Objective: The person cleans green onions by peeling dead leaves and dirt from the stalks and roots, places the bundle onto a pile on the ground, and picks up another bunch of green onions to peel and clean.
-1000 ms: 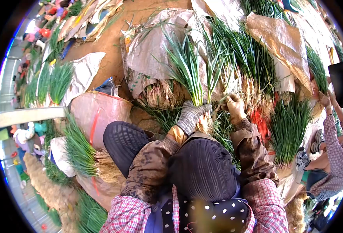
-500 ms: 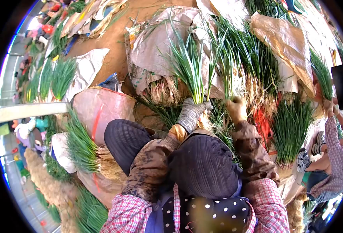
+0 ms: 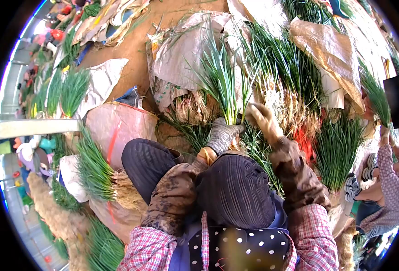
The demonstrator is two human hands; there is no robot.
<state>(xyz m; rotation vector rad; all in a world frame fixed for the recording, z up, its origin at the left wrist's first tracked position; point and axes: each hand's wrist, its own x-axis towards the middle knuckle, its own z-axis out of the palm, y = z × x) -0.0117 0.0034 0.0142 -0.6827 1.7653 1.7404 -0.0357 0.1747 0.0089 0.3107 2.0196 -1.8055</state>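
Note:
My left hand [image 3: 223,136], in a grey glove, is wrapped round the lower stems of a bunch of green onions [image 3: 224,86], whose leaves fan upward. Pale roots poke out below the fist. Just to the right, my right hand [image 3: 262,118] is raised beside the bunch with its fingers bent; whether something is between them is too blurred to tell. A pile of loose green onions [image 3: 290,67] with tangled roots lies up and right of that hand. Cut leaves [image 3: 258,147] are scattered below the two hands.
At the left lies a bundle of green onions [image 3: 93,169] by a pink sack [image 3: 118,131]. Another bundle [image 3: 339,151] stands right of my right arm. A brown sheet [image 3: 328,54] covers part of the pile. Another person [image 3: 391,189] sits at the right edge, holding onions.
My right hand has moved up and left from the pile's roots toward the held bunch. The left hand keeps its hold. At the right, the other person's hands have moved slightly down.

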